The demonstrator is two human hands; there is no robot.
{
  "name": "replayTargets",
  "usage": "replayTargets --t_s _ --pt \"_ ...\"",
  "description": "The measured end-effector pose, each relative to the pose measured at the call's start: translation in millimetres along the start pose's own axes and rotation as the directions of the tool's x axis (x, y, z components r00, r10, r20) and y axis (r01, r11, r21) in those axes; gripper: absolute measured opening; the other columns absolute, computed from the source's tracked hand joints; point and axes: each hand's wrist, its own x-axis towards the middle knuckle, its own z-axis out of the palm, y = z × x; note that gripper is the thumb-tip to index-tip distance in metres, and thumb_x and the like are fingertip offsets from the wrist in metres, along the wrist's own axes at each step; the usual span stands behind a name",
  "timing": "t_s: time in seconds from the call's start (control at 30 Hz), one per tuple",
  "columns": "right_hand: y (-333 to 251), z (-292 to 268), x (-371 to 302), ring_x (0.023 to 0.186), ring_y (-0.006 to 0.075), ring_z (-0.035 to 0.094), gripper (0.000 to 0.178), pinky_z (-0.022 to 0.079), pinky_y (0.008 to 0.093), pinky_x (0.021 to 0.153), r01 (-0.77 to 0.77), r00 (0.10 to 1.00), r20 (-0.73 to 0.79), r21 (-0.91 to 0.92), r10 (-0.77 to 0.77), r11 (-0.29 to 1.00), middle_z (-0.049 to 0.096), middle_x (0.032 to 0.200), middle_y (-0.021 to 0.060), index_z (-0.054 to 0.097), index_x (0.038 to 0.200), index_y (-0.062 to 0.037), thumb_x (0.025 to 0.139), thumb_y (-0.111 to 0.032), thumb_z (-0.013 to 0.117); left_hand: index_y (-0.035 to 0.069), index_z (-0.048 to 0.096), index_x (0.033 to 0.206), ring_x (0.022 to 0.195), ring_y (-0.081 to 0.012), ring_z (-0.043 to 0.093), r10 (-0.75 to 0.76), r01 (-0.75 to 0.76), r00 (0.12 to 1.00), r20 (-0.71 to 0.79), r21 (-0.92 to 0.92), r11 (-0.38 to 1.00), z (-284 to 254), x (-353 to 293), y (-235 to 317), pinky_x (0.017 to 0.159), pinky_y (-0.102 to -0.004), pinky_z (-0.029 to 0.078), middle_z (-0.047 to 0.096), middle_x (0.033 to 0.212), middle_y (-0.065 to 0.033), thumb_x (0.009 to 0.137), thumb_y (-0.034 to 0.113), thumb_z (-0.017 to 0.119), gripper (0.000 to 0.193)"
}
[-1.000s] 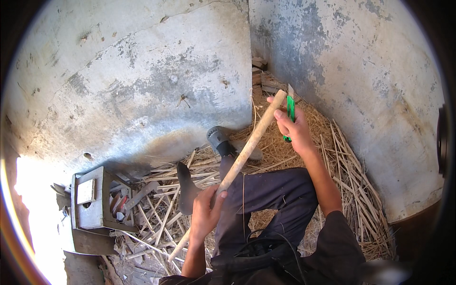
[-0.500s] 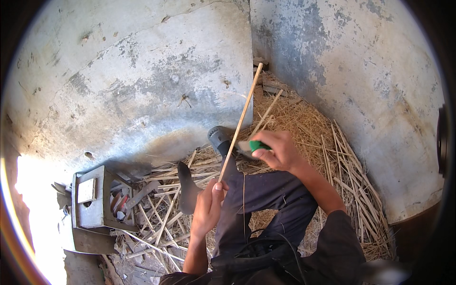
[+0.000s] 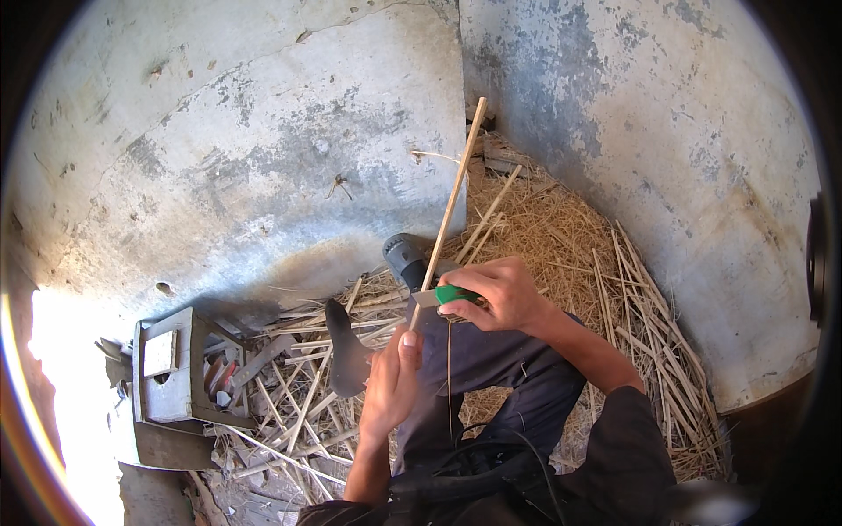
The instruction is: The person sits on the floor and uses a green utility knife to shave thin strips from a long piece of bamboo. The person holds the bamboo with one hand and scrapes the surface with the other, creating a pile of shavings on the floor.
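A long, pale wooden stick [image 3: 458, 188] slants up and away in front of me, its near end in the closed fingers of my left hand [image 3: 391, 383]. My right hand [image 3: 504, 296] is closed round the green handle of a knife [image 3: 445, 294]. The short, flat blade lies against the stick, just beyond my left fingertips. A thin shaving [image 3: 431, 155] shows in the air beside the far part of the stick. My legs [image 3: 495, 351] are below the hands, and a dark shoe [image 3: 404, 256] shows just left of the stick.
Straw and shavings [image 3: 548, 219] cover the floor, with a bundle of sticks [image 3: 653, 333] along the right wall. More loose sticks [image 3: 303, 412] lie at the left. A worn wooden box [image 3: 167, 368] holding odds and ends stands there. Peeling walls [image 3: 333, 114] meet in a corner ahead.
My right hand has drawn the knife left and toward me, down the stick to near my left hand. The stick's far end has risen slightly, and a shaving has come into view.
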Motion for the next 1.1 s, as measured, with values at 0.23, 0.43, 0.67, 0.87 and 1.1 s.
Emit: replayTargets --t_s 0.23,0.43,0.67,0.87,1.1 --pt "-2.2 -5.4 -0.1 0.059 0.0199 0.073 0.035 0.055 0.0329 0.054 -0.042 0.997 0.057 -0.080 0.047 0.996 0.077 0.081 0.0022 0.079 0.102 -0.0108 0.094 -0.045 0.083 0.000 0.057 0.096 0.068 -0.0499 0.058 0.010 0.001 0.995 -0.095 0.111 0.994 6.5 -1.7 5.1 0.065 -0.0534 0.043 0.059 0.071 -0.0239 0.121 0.040 0.034 0.053" --pt "-0.9 -8.0 -0.2 0.062 0.0198 0.074 0.036 0.056 0.0329 0.056 -0.048 0.997 0.056 -0.128 0.056 0.991 0.081 0.086 0.0022 0.079 0.102 -0.0108 0.092 -0.045 0.085 -0.001 0.056 0.097 0.068 -0.0520 0.058 -0.029 0.037 0.998 -0.064 0.125 0.992 5.9 -1.8 2.2 0.064 -0.0550 0.042 0.058 0.071 -0.0255 0.121 0.039 0.034 0.052" --pt "-1.6 -9.1 -0.9 0.060 0.0209 0.073 0.037 0.055 0.0338 0.055 -0.058 0.995 0.071 -0.170 0.071 0.984 0.080 0.084 0.0018 0.080 0.101 -0.0124 0.092 -0.048 0.083 -0.001 0.056 0.096 0.067 -0.0526 0.058 -0.031 0.043 0.997 -0.068 0.174 0.984 6.3 -1.9 0.1 0.063 -0.0561 0.042 0.058 0.070 -0.0261 0.121 0.037 0.034 0.050" --pt "-3.0 -9.2 -1.1 0.058 0.0206 0.071 0.036 0.053 0.0338 0.054 -0.049 0.992 0.105 -0.204 0.072 0.978 0.078 0.080 0.0009 0.080 0.101 -0.0145 0.093 -0.049 0.082 0.000 0.056 0.097 0.070 -0.0548 0.060 -0.036 0.053 0.996 -0.078 0.220 0.974 5.9 -4.6 0.5 0.064 -0.0581 0.043 0.059 0.070 -0.0264 0.120 0.034 0.035 0.046" --pt "-1.4 -7.3 0.1 0.057 0.0205 0.071 0.035 0.053 0.0345 0.053 -0.027 0.995 0.086 -0.215 0.047 0.976 0.077 0.079 0.0012 0.080 0.101 -0.0148 0.094 -0.049 0.082 0.001 0.056 0.095 0.072 -0.0555 0.060 -0.043 0.062 0.996 -0.081 0.245 0.967 4.4 -6.8 -4.3 0.068 -0.0601 0.044 0.061 0.071 -0.0263 0.120 0.033 0.035 0.046"
